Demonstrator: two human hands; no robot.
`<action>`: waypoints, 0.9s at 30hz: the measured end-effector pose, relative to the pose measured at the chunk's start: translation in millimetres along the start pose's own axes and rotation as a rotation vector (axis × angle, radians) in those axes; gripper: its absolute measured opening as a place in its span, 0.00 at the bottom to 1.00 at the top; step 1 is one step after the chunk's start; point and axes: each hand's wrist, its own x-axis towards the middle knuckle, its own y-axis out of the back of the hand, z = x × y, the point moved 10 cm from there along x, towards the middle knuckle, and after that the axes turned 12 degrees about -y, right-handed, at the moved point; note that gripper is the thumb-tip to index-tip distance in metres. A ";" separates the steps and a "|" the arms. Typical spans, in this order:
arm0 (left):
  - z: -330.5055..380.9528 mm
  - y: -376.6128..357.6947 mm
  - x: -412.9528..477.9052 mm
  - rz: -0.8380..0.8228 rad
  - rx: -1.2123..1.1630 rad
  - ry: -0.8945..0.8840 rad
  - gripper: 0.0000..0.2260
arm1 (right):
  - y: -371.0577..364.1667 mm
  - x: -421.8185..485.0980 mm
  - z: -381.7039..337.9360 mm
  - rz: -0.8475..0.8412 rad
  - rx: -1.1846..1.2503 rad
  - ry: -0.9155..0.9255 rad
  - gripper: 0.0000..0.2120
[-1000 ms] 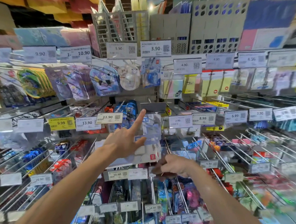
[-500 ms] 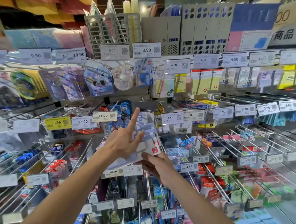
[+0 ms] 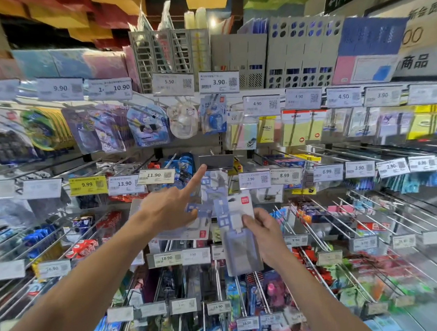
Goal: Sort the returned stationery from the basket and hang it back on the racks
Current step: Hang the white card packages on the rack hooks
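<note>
The left hand (image 3: 168,209) is raised in front of the middle row of the rack (image 3: 221,140), just right of the 11.90 price tag (image 3: 156,175). Its forefinger is straight and aims up and to the right; the other fingers are curled in. Whether the thumb pinches the packs behind it cannot be told.

The forefinger's tip is just below the blank grey label holder (image 3: 216,161) (the end of the peg that carries the hanging packs (image 3: 213,186) of the same blue-strapped kind).

Right of that and lower, the badge-holder pack (image 3: 238,250) is held off the rack with its long axis upright: white header card on top, lilac sleeve below. The right hand (image 3: 268,235) holds it from the right side, thumb and fingers pinching it near the join of card and sleeve.

So the header card lies below and slightly right of the peg's end. The right hand is the nearer one, and the hanging move probably calls for a lift up and a little left, then a push toward the rack's back panel.
</note>
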 end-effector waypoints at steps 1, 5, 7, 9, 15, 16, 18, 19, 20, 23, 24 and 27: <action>-1.0 1.1 -0.7 0.004 0.019 0.004 0.50 | -4.1 0.6 -5.8 0.008 -0.039 0.028 0.20; 0.6 2.8 -2.2 0.024 0.053 -0.001 0.51 | -22.2 5.7 -19.7 0.057 -0.097 0.077 0.17; 0.5 2.7 -3.5 0.026 0.053 0.003 0.50 | -25.8 9.8 -20.0 0.100 -0.075 0.065 0.17; 0.4 3.3 -3.6 0.029 0.051 0.004 0.50 | -26.3 13.6 -20.4 0.149 -0.039 0.049 0.16; -1.5 1.4 -1.9 0.019 0.018 0.015 0.50 | -31.6 27.3 -27.0 0.215 -0.005 0.057 0.17; -1.7 -0.2 -1.6 0.009 0.007 0.020 0.50 | -33.3 28.2 -29.1 0.215 -0.009 0.064 0.18; -0.6 -1.2 -0.8 0.005 0.000 0.025 0.50 | -34.4 31.3 -29.6 0.229 -0.009 0.058 0.17; 0.3 -1.1 -0.5 0.009 0.002 0.024 0.50 | -34.9 32.8 -29.2 0.236 -0.008 0.051 0.16; 0.9 -0.9 -0.5 0.013 0.006 0.022 0.50 | -35.3 34.0 -29.0 0.243 -0.011 0.043 0.15; 1.4 -0.1 -0.5 0.014 0.023 0.011 0.50 | -33.8 36.1 -27.4 0.256 -0.012 0.038 0.15; 0.9 0.0 -0.4 0.010 0.028 0.008 0.50 | -33.0 35.8 -28.1 0.259 -0.011 0.045 0.17; -1.3 -1.4 0.1 -0.004 0.043 0.001 0.51 | -31.1 35.4 -32.0 0.270 -0.042 0.080 0.18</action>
